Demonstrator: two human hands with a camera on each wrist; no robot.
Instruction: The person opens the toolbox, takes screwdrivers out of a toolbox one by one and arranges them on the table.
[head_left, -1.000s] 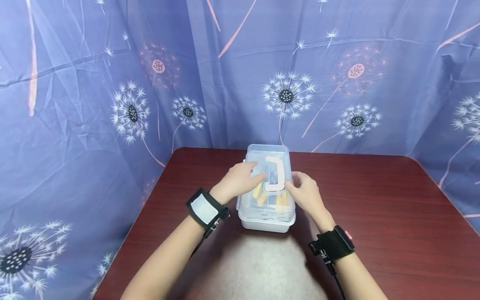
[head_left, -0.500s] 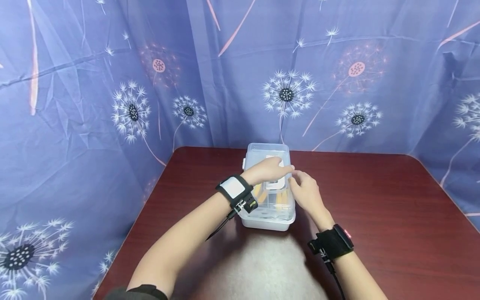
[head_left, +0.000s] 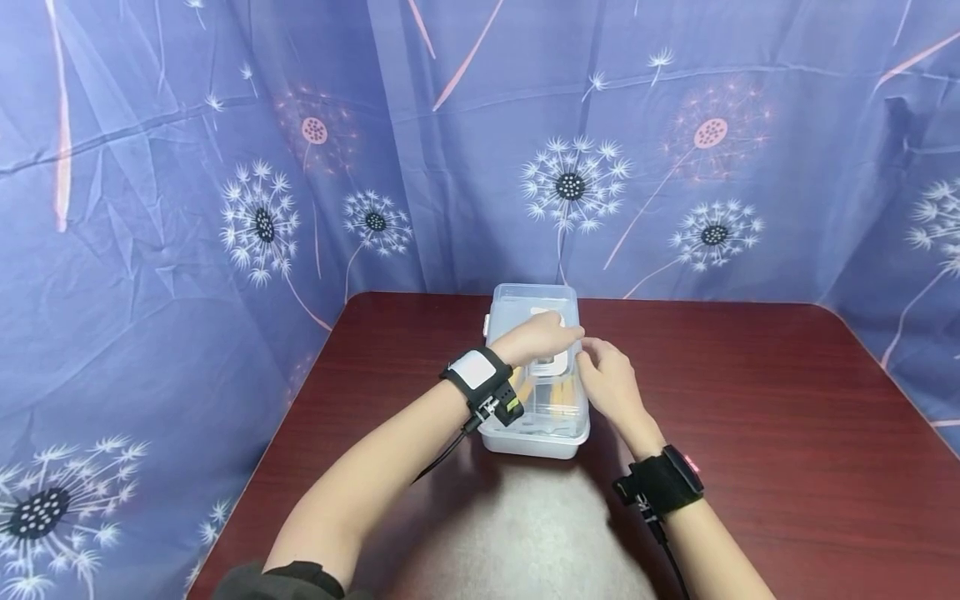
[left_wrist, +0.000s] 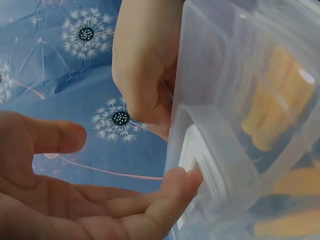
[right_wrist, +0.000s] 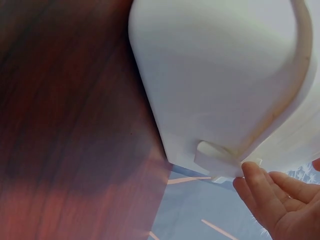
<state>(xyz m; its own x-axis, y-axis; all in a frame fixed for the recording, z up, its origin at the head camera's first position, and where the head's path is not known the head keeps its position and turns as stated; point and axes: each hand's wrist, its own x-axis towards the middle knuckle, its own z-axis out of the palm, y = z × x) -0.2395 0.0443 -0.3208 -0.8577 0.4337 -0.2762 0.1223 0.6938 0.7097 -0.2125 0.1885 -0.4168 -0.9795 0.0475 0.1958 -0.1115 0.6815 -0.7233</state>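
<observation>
A storage box with a white base (head_left: 528,446) and a translucent lid (head_left: 536,302) stands on the table. Through the lid show several elongated yellow pieces (left_wrist: 280,95). My left hand (head_left: 540,335) reaches across the lid, palm turned to it. In the left wrist view its fingertips touch the white handle (left_wrist: 192,150) in the lid, its thumb apart. My right hand (head_left: 611,383) is at the box's right side. In the right wrist view its fingertips (right_wrist: 252,172) touch the end of a white latch (right_wrist: 215,159); its thumb is mostly out of frame.
The dark red wooden table (head_left: 750,417) spreads out on both sides of the box. Blue curtains with a dandelion print (head_left: 570,100) hang behind and to the left. Each wrist carries a black strap (head_left: 663,483) with a cable.
My left hand has moved right across the lid and turned over, then come to the handle. The right hand has stayed by the box's right side. The box has not visibly moved.
</observation>
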